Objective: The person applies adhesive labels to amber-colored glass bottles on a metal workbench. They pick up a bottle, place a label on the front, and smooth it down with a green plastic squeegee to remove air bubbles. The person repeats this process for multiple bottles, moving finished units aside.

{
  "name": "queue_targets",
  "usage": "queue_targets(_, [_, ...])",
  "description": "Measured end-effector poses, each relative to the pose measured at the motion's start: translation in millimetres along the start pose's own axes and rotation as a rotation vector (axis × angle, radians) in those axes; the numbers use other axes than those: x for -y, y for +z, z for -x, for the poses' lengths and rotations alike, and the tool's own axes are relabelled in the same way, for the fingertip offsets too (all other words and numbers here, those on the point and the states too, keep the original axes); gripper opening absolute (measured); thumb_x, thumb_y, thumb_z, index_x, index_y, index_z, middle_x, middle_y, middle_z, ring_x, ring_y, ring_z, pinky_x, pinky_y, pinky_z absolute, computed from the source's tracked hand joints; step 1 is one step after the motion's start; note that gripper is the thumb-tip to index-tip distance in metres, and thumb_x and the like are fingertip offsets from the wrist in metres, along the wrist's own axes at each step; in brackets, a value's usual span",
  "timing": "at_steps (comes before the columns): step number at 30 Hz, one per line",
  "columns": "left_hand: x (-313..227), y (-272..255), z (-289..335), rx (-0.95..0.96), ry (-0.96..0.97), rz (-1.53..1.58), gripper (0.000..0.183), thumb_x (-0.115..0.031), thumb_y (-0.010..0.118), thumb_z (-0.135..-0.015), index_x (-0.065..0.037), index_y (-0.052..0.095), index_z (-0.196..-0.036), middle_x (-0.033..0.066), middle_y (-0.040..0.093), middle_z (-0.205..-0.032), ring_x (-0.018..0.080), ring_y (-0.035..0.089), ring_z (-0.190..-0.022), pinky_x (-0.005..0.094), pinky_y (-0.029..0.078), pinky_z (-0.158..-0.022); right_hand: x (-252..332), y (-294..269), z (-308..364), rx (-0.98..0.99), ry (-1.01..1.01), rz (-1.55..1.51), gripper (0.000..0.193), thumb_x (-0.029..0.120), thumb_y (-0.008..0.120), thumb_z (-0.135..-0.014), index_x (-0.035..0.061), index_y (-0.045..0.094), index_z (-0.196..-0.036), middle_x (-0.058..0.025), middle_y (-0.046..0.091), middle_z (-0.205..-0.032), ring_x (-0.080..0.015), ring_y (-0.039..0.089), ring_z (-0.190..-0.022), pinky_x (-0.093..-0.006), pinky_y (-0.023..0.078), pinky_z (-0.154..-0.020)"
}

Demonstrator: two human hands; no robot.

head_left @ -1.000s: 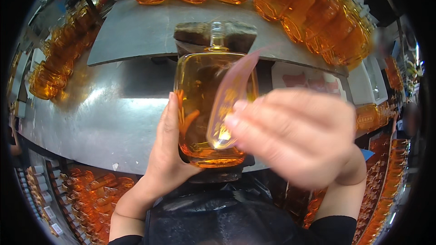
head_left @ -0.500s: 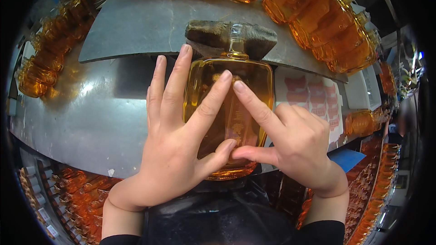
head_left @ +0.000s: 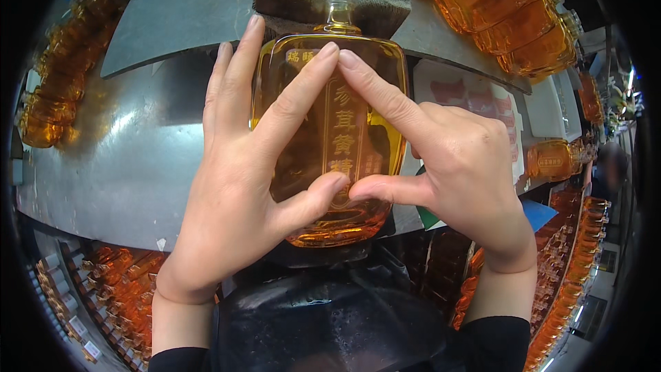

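Observation:
A flat, wide-shouldered glass bottle [head_left: 351, 127] of amber liquid lies on its back before me, its neck pointing away. The neck rests on a dark, worn block [head_left: 289, 3]. Down the front of the bottle runs a narrow band of gold lettering, apparently a clear label. My left hand [head_left: 234, 172] lies over the bottle's left side with fingers spread, its index fingertip near the top of the band. From the right, my right hand [head_left: 465, 151] touches the glass with index finger and thumb stretched apart, its other fingers curled. Both index fingertips meet near the shoulder; the thumb tips nearly meet lower down.
A raised grey metal shelf [head_left: 172, 17] spans the back of the metal table [head_left: 110, 186]. Filled amber bottles [head_left: 489, 10] stand at the far right, with more bottles [head_left: 51, 107] at left. A sheet of red stickers [head_left: 482, 96] lies right of the bottle, near another bottle [head_left: 553, 158].
The view has shifted, so the bottle sits higher in the picture. Both hands have slid slightly toward the neck, and more of the gold lettering shows between my fingers.

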State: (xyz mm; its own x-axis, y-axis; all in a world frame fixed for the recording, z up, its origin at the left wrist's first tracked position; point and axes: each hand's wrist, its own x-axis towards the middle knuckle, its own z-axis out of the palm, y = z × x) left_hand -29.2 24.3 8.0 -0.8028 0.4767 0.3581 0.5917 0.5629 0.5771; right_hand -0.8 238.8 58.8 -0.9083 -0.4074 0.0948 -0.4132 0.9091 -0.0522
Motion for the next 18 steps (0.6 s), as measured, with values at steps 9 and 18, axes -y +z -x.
queue_targets(9, [-1.1,-1.2,1.6,0.003,-0.026,-0.003,0.084,-0.034,0.078,-0.07,-0.012,0.048,-0.146,0.0213,0.021,-0.159,0.0387,0.027,-0.146,0.0487,0.027,-0.117,0.1,0.6,-1.9,-0.022,-0.029,-0.02,0.084,0.062,0.066,-0.073,0.0204,0.051,-0.145,-0.0073,0.049,-0.059,-0.0206,0.05,-0.051,-0.0349,0.044,-0.053])
queue_targets(18, [-3.7,-2.7,0.9,0.02,-0.033,0.034,0.085,-0.026,0.08,-0.067,-0.017,0.048,-0.146,0.0223,0.02,-0.159,0.0417,0.021,-0.147,0.0496,0.024,-0.118,2.5,-3.0,-0.2,0.008,-0.033,0.026,0.084,0.062,0.065,-0.074,0.0166,0.053,-0.143,-0.006,0.049,-0.059,-0.0195,0.05,-0.051,-0.0348,0.043,-0.053])
